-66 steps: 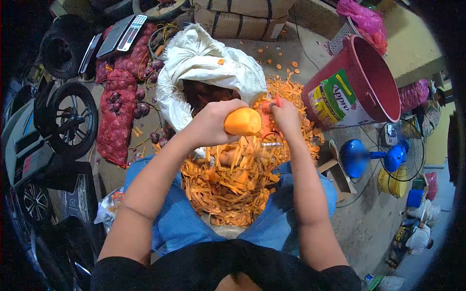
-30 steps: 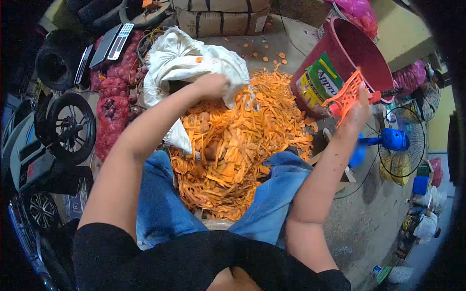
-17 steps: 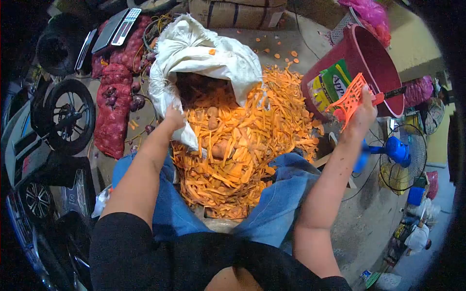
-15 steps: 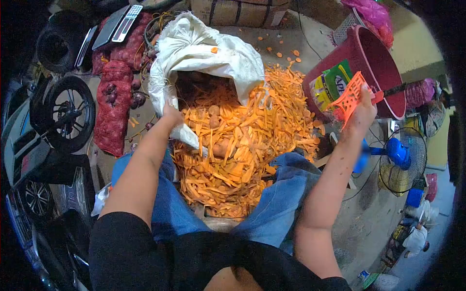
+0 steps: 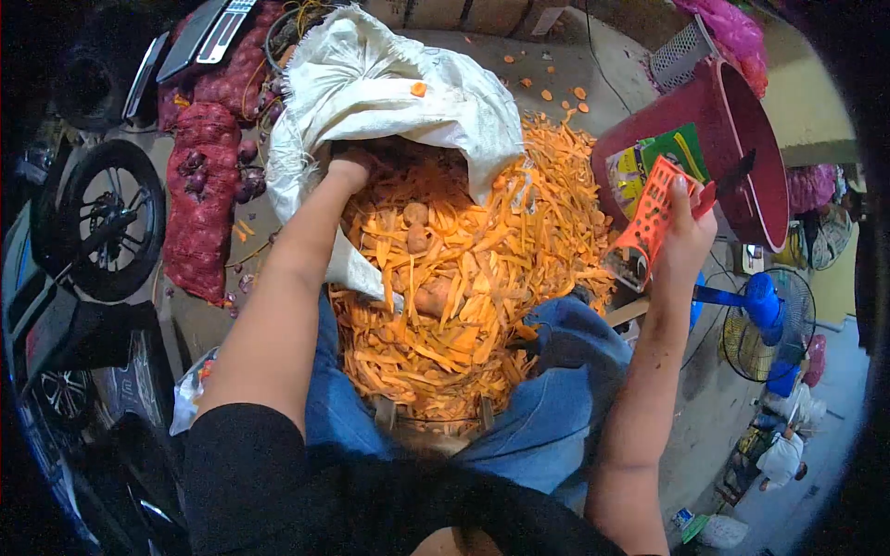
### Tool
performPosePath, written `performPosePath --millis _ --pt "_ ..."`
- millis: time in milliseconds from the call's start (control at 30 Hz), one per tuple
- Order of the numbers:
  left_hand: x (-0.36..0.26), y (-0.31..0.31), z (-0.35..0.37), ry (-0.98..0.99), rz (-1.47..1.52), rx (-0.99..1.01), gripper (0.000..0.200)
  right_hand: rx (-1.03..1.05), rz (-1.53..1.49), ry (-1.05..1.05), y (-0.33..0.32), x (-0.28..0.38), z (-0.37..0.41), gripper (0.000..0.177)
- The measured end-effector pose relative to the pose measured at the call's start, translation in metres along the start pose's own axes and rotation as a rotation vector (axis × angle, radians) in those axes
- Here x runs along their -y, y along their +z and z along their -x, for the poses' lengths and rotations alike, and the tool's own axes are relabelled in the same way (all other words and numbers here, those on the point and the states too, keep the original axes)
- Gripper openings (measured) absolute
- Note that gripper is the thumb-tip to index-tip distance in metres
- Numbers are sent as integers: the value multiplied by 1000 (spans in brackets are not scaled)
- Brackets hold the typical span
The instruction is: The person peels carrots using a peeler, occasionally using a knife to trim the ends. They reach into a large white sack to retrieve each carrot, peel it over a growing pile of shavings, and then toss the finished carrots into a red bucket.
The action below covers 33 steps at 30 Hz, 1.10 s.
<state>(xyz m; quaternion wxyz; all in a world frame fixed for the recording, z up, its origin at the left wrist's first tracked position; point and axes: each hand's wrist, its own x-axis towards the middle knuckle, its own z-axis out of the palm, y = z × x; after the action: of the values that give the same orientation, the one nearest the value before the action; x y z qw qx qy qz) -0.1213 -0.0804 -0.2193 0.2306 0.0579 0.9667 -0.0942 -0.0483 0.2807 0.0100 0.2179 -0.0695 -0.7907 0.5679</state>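
Note:
A white woven sack (image 5: 399,102) lies with its mouth open toward me. My left hand (image 5: 354,169) reaches into the sack's mouth, its fingers hidden in the shadow inside. Orange peelings (image 5: 464,334) are heaped from the sack down between my knees and off to the right, with a few whole carrots (image 5: 434,296) among them. Over on the right, my right hand (image 5: 686,227) is closed around an orange slotted peeler (image 5: 649,208), with the red bucket (image 5: 709,139) just behind it.
Red net bags of onions (image 5: 199,199) and a scale (image 5: 199,42) are at the left, beside a motorbike wheel (image 5: 113,221). A blue fan (image 5: 765,301) stands at the right. A person (image 5: 781,457) is far off at the lower right.
My left hand has moved from the sack's edge into its mouth. My right hand has come slightly lower with the peeler, which has turned. The view has shifted slightly.

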Motion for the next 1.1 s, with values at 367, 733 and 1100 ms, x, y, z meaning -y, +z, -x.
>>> performPosePath --millis 367,733,1100 --pt "36 57 -93 -241 180 -341 48 115 243 181 19 -25 -2 23" --pt "49 78 -123 -204 237 -326 48 184 325 249 10 -50 3 23" --pt "39 60 -58 281 556 -106 48 179 309 132 13 -28 3 26"
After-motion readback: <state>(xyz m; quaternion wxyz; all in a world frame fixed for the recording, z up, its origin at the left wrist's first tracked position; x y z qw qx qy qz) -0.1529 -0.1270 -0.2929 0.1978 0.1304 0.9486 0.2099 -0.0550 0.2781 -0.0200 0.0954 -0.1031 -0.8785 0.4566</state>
